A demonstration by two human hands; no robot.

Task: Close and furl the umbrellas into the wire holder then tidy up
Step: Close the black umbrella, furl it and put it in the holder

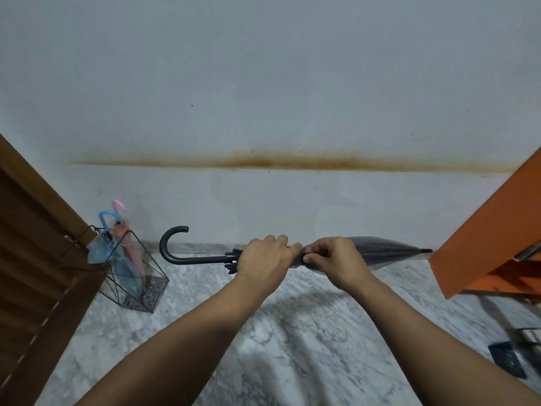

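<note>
Forearms: both bare, entering from the bottom edge, where they are cut off before the elbows.
Left hand (263,259): curled round the grey umbrella (377,253) where the closed rib tips bunch against the shaft; the fingertips are hidden over the far side.
Right hand (333,260): touching the left one, its thumb and fingers pinching something small and dark on the folded canopy, probably the closure strap, though it is too small to tell.
Grey umbrella: held level between the two hands above the floor, closed, its translucent canopy bulging to the right of the right hand and ending in a dark tip close to the orange panel (480,230).
Hooked handle (171,244): dark, sticking out to the left of the left hand, the crook turned upward.
Wire holder (137,276): black, geometric, standing on the marble floor (263,347) well to the left of the left hand, against the brown louvred door (35,244).
Blue umbrella (117,256): furled in the holder, hook up; its lower end blurs into the holder's base.
Pink umbrella (130,244): furled just beside the blue one, partly hidden by it.
Wall (263,83): pale, with a brown stain band running above both hands.
Orange panel: right of the right hand, cut off by the frame edge; what it belongs to cannot be told.
Dark object (508,361): on the floor at the lower right, unclear.
</note>
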